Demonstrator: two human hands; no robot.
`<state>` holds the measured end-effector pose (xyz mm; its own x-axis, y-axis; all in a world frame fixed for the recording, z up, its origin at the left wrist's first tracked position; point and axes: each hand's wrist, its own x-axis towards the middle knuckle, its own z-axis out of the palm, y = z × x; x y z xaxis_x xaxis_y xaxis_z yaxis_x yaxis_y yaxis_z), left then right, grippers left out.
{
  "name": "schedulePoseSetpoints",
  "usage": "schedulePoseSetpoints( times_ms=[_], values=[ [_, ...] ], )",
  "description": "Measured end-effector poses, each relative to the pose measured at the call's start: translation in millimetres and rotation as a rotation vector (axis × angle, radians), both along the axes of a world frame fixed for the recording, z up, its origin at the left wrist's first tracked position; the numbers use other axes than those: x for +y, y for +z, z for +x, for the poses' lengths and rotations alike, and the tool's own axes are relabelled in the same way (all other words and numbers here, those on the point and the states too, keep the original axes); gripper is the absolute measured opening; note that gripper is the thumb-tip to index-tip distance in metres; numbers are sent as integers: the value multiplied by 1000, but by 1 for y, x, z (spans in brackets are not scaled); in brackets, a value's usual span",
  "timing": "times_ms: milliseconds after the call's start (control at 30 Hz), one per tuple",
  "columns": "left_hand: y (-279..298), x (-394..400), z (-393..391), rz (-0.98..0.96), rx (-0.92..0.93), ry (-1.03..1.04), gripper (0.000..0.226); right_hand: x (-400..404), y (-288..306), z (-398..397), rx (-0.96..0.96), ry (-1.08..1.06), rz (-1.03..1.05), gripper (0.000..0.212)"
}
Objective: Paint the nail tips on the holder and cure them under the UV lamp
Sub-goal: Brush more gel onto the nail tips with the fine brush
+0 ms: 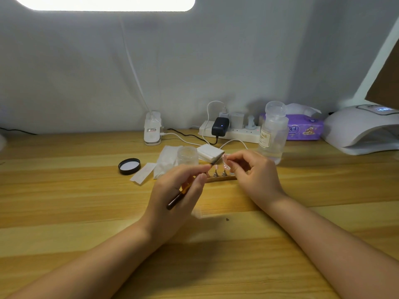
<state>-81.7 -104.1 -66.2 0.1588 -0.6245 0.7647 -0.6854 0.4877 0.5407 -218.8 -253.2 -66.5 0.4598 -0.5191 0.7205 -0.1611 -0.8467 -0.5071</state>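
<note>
Nail tip pinched off the holder, between right hand thumb and forefinger, just above the wooden strip. UV lamp well right of those fingers, unused yet. Pump bottle just behind right knuckles: likely knocked over on the reach to the lamp. Open jar just beyond left fingertips, same hazard. Left hand grips brush pen-style, bristles touching the tip. Tip small, slick: could slip or smear against the pinching fingers. Two pegs below look bare; hard to tell.
</note>
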Motion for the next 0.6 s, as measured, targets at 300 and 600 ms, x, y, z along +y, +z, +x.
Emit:
schedulePoseSetpoints(
  times_ms=[300, 600],
  values=[
    [2, 0, 1, 6, 74, -40, 22, -2, 0, -1, -39, -10, 108, 11],
    [40, -5, 27, -15, 271, 255, 20, 14, 0, 5, 24, 138, 57, 12]
  ],
)
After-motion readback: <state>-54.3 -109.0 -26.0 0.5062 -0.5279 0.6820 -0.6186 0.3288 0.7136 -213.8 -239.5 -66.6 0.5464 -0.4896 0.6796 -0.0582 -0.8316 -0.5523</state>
